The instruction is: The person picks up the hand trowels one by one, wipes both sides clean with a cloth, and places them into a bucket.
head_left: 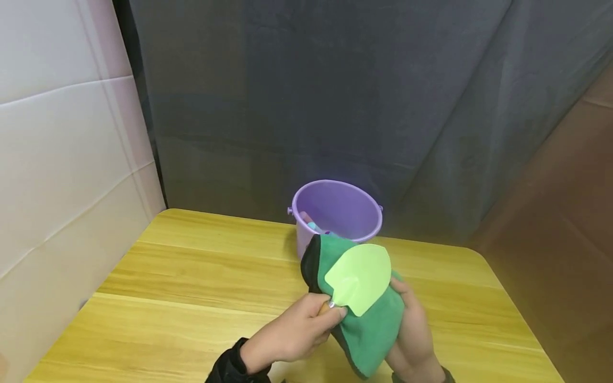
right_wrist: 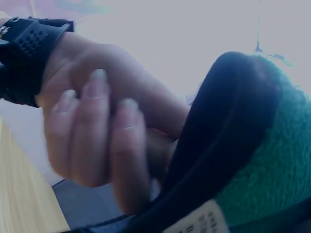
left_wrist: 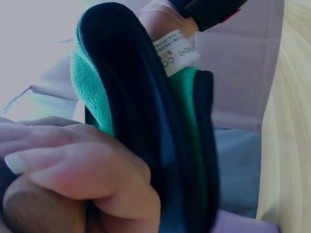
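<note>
My left hand (head_left: 297,330) grips the wooden handle (left_wrist: 43,206) of a small trowel with a light green blade (head_left: 363,274). Behind the blade lies a green cloth (head_left: 375,338) with a dark reverse side and dark edging; a white label (left_wrist: 177,51) shows on it in the left wrist view. My right hand (head_left: 414,332) holds this cloth from the right, its fingers partly hidden. Cloth and blade are close together in the head view; whether they touch everywhere is hidden. The right wrist view shows my left hand's curled fingers beside the cloth's dark edge.
A purple bucket (head_left: 303,236) stands at the back of the wooden table (head_left: 191,287), just beyond the cloth. Several small coloured items (head_left: 311,224) lie inside it, partly hidden. A dark curtain (head_left: 306,106) hangs behind, with a white panel (head_left: 72,149) at the left.
</note>
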`<state>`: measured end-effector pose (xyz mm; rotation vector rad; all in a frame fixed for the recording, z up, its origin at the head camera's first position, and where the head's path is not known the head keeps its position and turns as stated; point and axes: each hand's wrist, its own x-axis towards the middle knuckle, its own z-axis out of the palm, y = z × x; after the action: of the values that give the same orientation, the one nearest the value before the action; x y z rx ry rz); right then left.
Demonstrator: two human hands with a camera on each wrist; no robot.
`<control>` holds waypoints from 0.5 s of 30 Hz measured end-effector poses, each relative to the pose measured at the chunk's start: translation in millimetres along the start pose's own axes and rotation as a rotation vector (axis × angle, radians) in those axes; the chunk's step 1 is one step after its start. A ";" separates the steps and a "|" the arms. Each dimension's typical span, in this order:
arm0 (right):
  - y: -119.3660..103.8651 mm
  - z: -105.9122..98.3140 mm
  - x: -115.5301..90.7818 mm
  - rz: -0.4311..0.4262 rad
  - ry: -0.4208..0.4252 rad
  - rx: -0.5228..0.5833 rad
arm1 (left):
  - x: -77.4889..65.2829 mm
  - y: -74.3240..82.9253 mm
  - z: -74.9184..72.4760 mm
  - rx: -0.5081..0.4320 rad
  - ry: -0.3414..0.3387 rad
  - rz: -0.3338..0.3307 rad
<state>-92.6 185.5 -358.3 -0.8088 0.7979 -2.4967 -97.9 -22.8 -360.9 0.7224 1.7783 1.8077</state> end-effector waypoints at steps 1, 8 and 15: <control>-2.0 -0.2 -0.2 -0.010 -0.004 0.016 | 0.6 -0.5 0.3 0.007 -0.002 -0.002; -13.6 0.3 -4.8 -0.104 0.046 0.071 | 3.1 -4.4 3.4 0.059 -0.013 -0.033; -19.4 1.4 -5.9 -0.221 0.093 0.047 | -4.1 -12.9 6.9 0.152 0.032 -0.058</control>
<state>-90.9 202.8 -347.7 -0.8090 0.7112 -2.7544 -90.4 -20.3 -373.9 0.6955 1.9531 1.6685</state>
